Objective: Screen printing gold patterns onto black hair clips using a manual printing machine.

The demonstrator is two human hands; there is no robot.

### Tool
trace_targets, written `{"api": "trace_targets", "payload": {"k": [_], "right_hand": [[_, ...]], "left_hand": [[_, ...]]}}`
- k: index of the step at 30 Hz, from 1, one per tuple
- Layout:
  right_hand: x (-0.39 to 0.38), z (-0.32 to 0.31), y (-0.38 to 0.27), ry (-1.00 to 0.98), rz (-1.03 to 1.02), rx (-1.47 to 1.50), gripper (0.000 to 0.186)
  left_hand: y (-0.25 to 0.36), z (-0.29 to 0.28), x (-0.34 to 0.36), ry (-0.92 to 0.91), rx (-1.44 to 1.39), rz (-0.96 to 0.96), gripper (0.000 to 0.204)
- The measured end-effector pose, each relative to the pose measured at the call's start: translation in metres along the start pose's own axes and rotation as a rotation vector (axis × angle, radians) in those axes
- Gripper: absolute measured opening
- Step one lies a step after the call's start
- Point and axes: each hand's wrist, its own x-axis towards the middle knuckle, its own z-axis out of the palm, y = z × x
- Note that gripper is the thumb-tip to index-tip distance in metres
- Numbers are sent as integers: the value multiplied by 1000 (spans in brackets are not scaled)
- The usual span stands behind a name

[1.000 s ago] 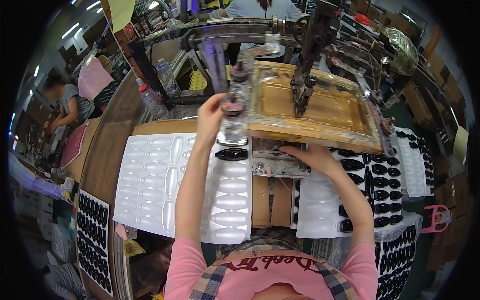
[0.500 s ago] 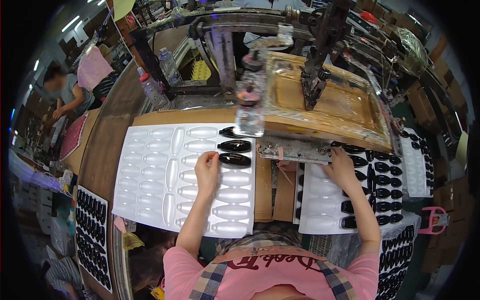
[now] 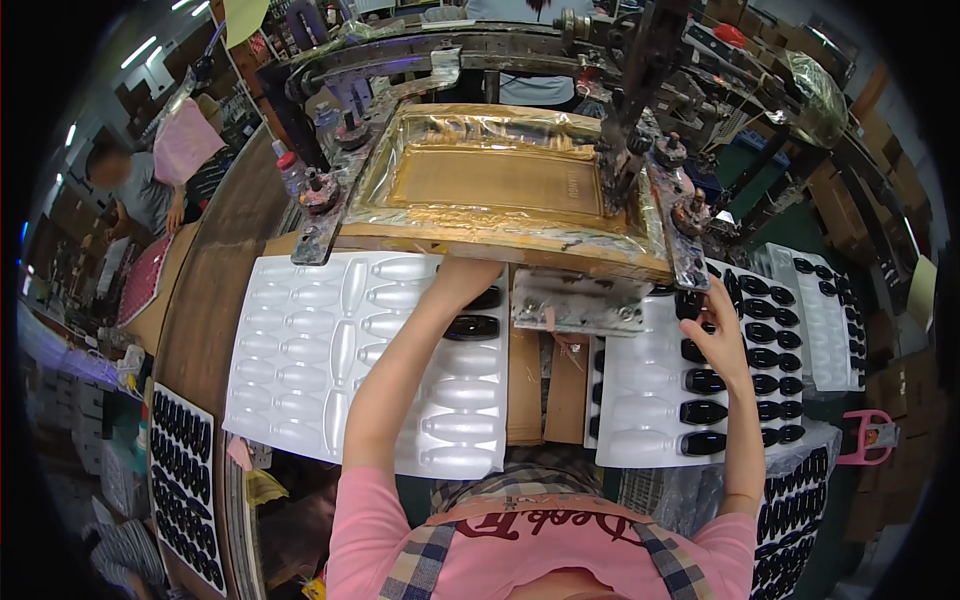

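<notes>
My left hand (image 3: 473, 272) reaches in under the front edge of the screen-printing frame (image 3: 500, 245), its fingers hidden. Beneath that wrist lies the left white moulded tray (image 3: 330, 400), which has a few glossy black bottle-shaped pieces (image 3: 470, 327) in its upper right slots. My right hand (image 3: 722, 335) is at the upper part of the right white tray (image 3: 640, 440), thumb and fingers curled round a black bottle-shaped piece (image 3: 688, 303) beside the frame's metal clamp. Between the trays stands the metal fixture (image 3: 580, 303), with a pink strip hanging from it.
The black machine arm (image 3: 640, 110) rises above the frame. A red-capped bottle (image 3: 290, 172) stands at the back left. More trays of black pieces lie at the left (image 3: 185, 480) and far right (image 3: 830, 320). A pink stool (image 3: 868, 438) is at the right; another person (image 3: 150, 195) sits at far left.
The screen frame has slid left and now sits squarely ahead of me. My left hand has moved from a black piece up under the frame; my right hand went from the fixture to the right tray.
</notes>
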Motion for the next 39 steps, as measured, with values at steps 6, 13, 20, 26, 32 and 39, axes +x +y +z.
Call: {"api": "trace_targets", "payload": {"k": [6,13,20,26,32,39], "right_hand": [[36,30,-13,-64,46,43,48],[61,88,-31,-187,-200,-216,46],[30,48,50,-34,-120,-285,31],[38,39,49,-200,90,-609,34],[40,47,55,-235,91,-1006,47],[27,17,46,-80,350,-623,48]], "left_hand": [[-35,41,48,-120,151,105,14],[-14,-42,22,124,-326,-381,13],[-7,-76,-101,225,-283,-682,16],[-10,-51,-158,202,-206,-841,17],[2,-47,-152,94,114,-774,17],[22,-52,-119,182,337,-309,22]]}}
